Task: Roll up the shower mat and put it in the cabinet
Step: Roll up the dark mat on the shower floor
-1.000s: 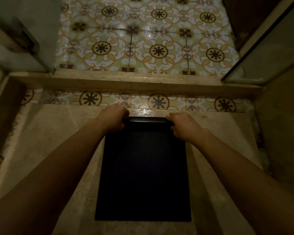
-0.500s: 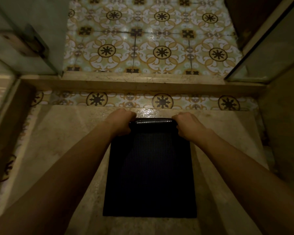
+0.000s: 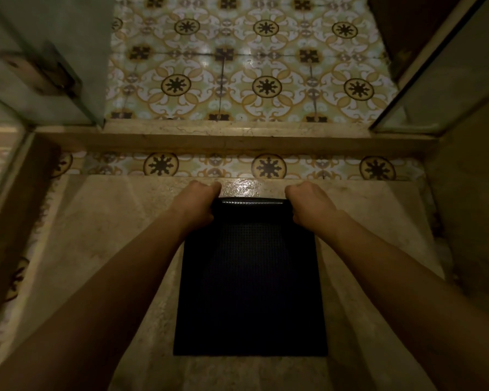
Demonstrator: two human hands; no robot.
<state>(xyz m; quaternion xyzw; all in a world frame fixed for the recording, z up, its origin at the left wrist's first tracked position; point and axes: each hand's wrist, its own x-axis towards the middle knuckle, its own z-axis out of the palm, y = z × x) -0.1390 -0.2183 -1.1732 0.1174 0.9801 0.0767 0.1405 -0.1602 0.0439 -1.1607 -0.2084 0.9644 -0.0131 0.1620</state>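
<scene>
A dark, fine-textured shower mat [image 3: 250,283] lies flat on the beige stone shower floor, its long side running away from me. Its far edge is curled over into a small shiny roll [image 3: 251,206]. My left hand [image 3: 199,203] grips the left end of that roll and my right hand [image 3: 308,203] grips the right end, both with fingers closed around it. The rest of the mat stays flat between my forearms. No cabinet is in view.
A raised stone threshold [image 3: 237,139] crosses ahead, with patterned yellow floor tiles [image 3: 249,66] beyond it. A glass door with a metal hinge [image 3: 40,74] stands at the left and a glass panel [image 3: 446,80] at the right. A wall [image 3: 474,207] closes the right side.
Both hands have kept their grip on the far edge, and the roll has grown slightly thicker. The view has shifted a little, so the mat sits further right in frame.
</scene>
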